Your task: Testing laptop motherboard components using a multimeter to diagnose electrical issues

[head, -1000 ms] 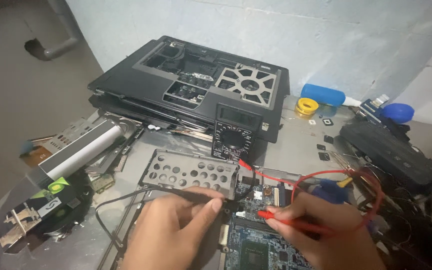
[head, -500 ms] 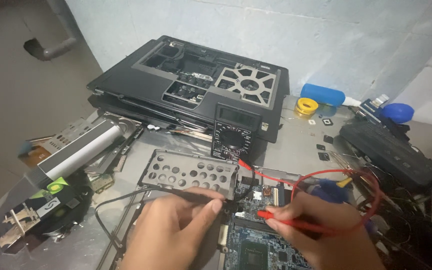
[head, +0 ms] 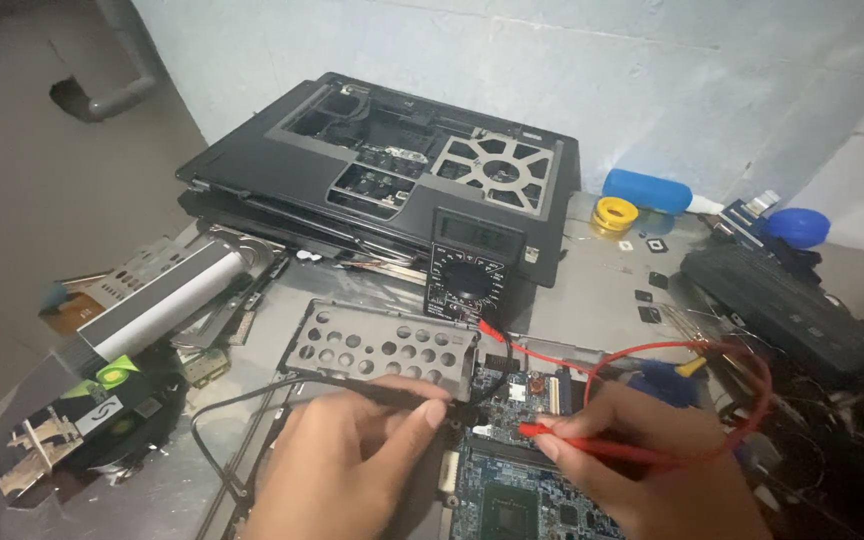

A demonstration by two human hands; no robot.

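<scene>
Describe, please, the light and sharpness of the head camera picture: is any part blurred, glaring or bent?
Head view: soft, even light, no hard shadows; the grey table gives a dull sheen. The multimeter and open laptop base look fairly sharp; the left hand and right hand at the bottom edge are slightly soft. The wide lens bends lines near the edges.
</scene>
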